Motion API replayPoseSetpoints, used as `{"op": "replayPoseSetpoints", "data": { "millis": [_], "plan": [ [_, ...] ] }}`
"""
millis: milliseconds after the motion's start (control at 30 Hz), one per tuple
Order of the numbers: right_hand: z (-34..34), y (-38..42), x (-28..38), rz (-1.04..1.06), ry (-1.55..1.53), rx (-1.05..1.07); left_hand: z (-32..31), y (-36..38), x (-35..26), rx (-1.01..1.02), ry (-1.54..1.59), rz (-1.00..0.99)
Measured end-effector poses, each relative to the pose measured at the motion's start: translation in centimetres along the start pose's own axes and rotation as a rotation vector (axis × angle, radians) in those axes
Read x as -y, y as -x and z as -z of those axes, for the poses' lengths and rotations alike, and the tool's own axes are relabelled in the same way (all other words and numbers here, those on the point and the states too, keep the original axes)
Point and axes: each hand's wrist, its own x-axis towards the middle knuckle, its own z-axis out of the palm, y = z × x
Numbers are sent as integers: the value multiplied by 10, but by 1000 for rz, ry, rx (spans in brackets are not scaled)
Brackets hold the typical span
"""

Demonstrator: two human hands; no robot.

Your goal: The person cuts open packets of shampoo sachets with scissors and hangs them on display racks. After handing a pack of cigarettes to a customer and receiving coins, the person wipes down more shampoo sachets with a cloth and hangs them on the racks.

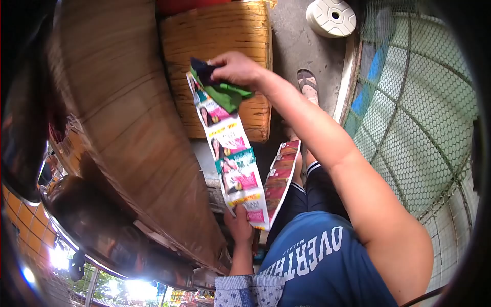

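Concrete floor (296, 46), wooden bench (225, 46) at 12 o'clock; right hand (238, 69) pinches sachet strip (230, 148) top plus green cloth (225, 94); left hand (239, 225) at 6 o'clock grips bottom, likely keeping strip taut; second strip (280, 176) hangs beside.

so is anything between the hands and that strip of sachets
No. Both hands already hold the strip of sachets: the right hand pinches its top end along with a green cloth, and the left hand grips its bottom end. Nothing visible lies between.
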Motion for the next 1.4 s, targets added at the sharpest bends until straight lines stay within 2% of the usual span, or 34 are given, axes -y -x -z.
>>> {"op": "replayPoseSetpoints", "data": {
  "millis": [33, 100, 133, 267, 333, 367, 433, 467, 500, 533, 567, 600, 633, 667, 700, 733, 767, 800, 833, 933, 967, 1000, 1133, 1167, 1233, 1300, 1367, 1400],
  "plan": [
    [6, 0, 19, 117, 24, -47, -6, -14, 0, -61, -46, -29],
    [19, 0, 44, 331, 166, -145, -23, -43, 4, -43, 41, -41],
    [25, 3, 52, 199, 151, -182, -33, -59, 7, -29, 121, -52],
    [65, -19, -9, 129, 247, -282, -58, -110, 39, 2, 254, 65],
    [78, -8, -34, 35, 540, -371, -59, -127, 61, 55, 212, 137],
    [83, 2, -41, 29, 535, -370, -59, -134, 70, 53, 207, 143],
    [81, 28, -43, 102, 768, -616, -59, -143, 83, 91, 310, 161],
    [77, 34, -54, 325, 745, -733, -58, -145, 87, 81, 335, 180],
    [63, 41, -60, 485, 747, -754, -58, -147, 87, 80, 333, 180],
    [46, 47, -61, 701, 901, -641, -58, -147, 87, 69, 306, 184],
    [33, 52, -67, 762, 1009, -350, -55, -145, 87, 59, 276, 190],
    [19, 59, -82, 718, 1081, -70, -53, -142, 84, 63, 269, 192],
    [6, 65, -112, 582, 1303, 121, -52, -139, 78, 62, 134, 182],
    [12, 61, -139, 588, 1438, 242, -50, -137, 76, 60, -1, 170],
    [22, 54, -164, 590, 1568, 365, -48, -134, 80, 64, -7, 165],
    [36, 36, -184, 716, 1481, 383, -41, -128, 87, 59, -140, 117],
    [41, 24, -177, 749, 1527, 363, -32, -124, 93, 52, -276, 74],
    [44, 9, -163, 684, 1662, 275, -27, -121, 100, 63, -178, 115],
    [54, -9, -148, 763, 1669, 163, -23, -117, 105, 56, -181, 123],
    [77, -56, -81, 680, 1833, 123, -26, -113, 111, 87, -130, 119],
    [82, -72, -65, 687, 1833, 124, -29, -111, 112, 82, -128, 117],
    [86, -88, -52, 756, 1813, -16, -30, -108, 112, 89, -86, 133],
    [94, -118, -28, 938, 1714, -332, -23, -103, 125, 69, -35, 135],
    [98, -127, -19, 947, 1712, -337, -23, -104, 128, 46, -22, 140],
    [98, -137, 3, 1418, 1485, -542, -21, -102, 122, 26, 15, 161],
    [95, -133, 28, 1345, 1445, -547, -19, -95, 118, 19, 73, 191],
    [111, -145, 36, 933, 1225, -677, -22, -76, 89, 40, -24, 193],
    [123, -157, 39, 605, 1016, -751, -21, -70, 76, 48, -126, 185]
  ]
}}
